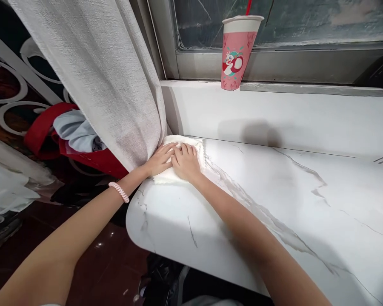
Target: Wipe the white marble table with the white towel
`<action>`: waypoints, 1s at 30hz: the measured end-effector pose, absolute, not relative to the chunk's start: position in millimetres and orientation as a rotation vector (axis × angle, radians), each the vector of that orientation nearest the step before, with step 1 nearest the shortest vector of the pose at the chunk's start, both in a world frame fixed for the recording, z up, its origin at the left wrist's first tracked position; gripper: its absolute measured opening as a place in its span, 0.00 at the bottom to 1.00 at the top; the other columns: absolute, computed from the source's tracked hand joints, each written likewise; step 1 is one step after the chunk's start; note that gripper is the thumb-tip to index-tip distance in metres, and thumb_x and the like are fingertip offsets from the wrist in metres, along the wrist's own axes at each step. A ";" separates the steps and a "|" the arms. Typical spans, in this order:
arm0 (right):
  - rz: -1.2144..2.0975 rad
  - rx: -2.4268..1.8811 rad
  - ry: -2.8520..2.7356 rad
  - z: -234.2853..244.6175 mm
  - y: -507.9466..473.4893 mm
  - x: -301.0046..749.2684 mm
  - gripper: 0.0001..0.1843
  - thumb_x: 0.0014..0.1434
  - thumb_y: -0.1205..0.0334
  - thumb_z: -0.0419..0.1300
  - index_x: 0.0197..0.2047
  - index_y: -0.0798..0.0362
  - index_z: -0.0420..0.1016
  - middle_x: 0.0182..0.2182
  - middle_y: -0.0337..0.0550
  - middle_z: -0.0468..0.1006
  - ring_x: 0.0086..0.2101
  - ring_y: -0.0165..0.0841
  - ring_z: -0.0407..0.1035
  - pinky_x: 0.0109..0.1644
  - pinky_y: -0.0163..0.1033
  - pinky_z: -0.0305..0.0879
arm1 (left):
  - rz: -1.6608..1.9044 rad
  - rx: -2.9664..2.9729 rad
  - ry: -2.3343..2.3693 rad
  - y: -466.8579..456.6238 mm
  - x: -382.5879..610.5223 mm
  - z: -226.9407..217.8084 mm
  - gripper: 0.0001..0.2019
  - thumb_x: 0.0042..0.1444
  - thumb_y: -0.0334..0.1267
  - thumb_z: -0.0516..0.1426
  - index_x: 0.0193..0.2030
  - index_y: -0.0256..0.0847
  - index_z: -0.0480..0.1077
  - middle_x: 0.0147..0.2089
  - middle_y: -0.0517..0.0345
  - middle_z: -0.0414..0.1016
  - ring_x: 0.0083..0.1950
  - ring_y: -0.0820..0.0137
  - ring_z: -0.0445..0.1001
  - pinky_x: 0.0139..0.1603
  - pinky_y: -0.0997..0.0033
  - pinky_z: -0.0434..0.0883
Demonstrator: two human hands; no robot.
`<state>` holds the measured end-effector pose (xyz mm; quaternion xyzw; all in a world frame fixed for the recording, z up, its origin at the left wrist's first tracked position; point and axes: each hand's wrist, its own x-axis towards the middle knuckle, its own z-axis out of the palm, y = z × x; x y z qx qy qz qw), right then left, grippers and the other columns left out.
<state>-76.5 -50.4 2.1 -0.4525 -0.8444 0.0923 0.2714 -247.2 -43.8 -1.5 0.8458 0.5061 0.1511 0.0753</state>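
A cream-white cloth [169,175] lies flat at the far left corner of the white marble-patterned table [166,216]. My left hand [161,160] rests on its left part, fingers stretched out, close to the hanging curtain. Beside it, my right hand [185,161] lies flat on the cloth with the fingers a little spread. The two hands touch or nearly touch at the fingers. Neither is wrapped round the cloth; both press on it from above. A pink coiled band [119,192] circles my left wrist.
A light grey curtain [115,85] hangs against the table's left end. On the window ledge stands a pink paper cup [238,53] with a red straw. Left of the table, a red bag [92,161] holds pale blue fabric [75,129]. The table's rounded front corner overhangs the dark floor.
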 end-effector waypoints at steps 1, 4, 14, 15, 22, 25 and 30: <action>0.255 -1.195 -2.282 2.5 -59.5 -75.5 0.23 0.69 0.60 0.47 0.63 0.59 0.64 0.64 0.58 0.61 0.64 0.45 0.52 0.68 0.57 0.43 | 0.450 2.533 1.535 -56.1 -247.3 -1.9 0.30 0.64 0.52 0.43 0.70 0.41 0.54 0.72 0.43 0.53 0.73 0.56 0.50 0.71 0.44 0.43; 0.270 -1.121 -2.325 2.7 -89.0 -70.7 0.22 0.69 0.59 0.47 0.62 0.59 0.66 0.64 0.58 0.62 0.64 0.45 0.52 0.69 0.56 0.43 | 0.436 2.526 1.592 -96.9 -245.5 -1.9 0.29 0.64 0.50 0.44 0.69 0.41 0.53 0.72 0.42 0.52 0.73 0.55 0.50 0.71 0.41 0.44; 0.284 -0.890 -2.440 5.2 -179.9 -53.3 0.24 0.69 0.58 0.44 0.63 0.59 0.63 0.65 0.58 0.60 0.65 0.46 0.51 0.69 0.56 0.44 | 0.457 2.471 1.837 -221.8 -228.7 -4.8 0.27 0.65 0.48 0.44 0.70 0.50 0.51 0.73 0.49 0.52 0.73 0.54 0.50 0.70 0.39 0.45; 0.293 -0.870 -2.449 5.8 -185.1 -50.5 0.24 0.69 0.58 0.45 0.63 0.59 0.63 0.65 0.58 0.60 0.65 0.46 0.50 0.69 0.57 0.45 | 0.465 2.466 1.860 -230.2 -224.9 -5.4 0.27 0.65 0.48 0.44 0.70 0.50 0.51 0.73 0.49 0.51 0.73 0.53 0.50 0.70 0.39 0.45; 0.343 -0.798 -2.484 8.7 -196.4 -22.9 0.23 0.68 0.60 0.45 0.62 0.60 0.64 0.65 0.58 0.61 0.65 0.44 0.51 0.70 0.55 0.46 | 0.502 2.455 1.931 -251.8 -190.6 -5.7 0.28 0.65 0.47 0.45 0.71 0.52 0.47 0.72 0.47 0.52 0.72 0.52 0.52 0.70 0.36 0.44; 0.365 -0.836 -2.465 9.2 -189.2 -17.2 0.23 0.67 0.62 0.46 0.62 0.60 0.65 0.64 0.57 0.62 0.64 0.43 0.52 0.70 0.54 0.45 | 0.456 2.461 1.870 -238.7 -186.9 -4.0 0.28 0.65 0.48 0.46 0.71 0.52 0.47 0.72 0.46 0.52 0.72 0.51 0.50 0.69 0.34 0.43; 0.363 -0.923 -2.426 7.1 -150.8 -20.4 0.23 0.67 0.62 0.46 0.62 0.61 0.65 0.62 0.58 0.63 0.63 0.43 0.53 0.69 0.53 0.45 | 0.372 2.463 1.785 -188.4 -191.4 -1.2 0.28 0.64 0.49 0.45 0.70 0.48 0.50 0.73 0.44 0.50 0.73 0.50 0.48 0.69 0.33 0.42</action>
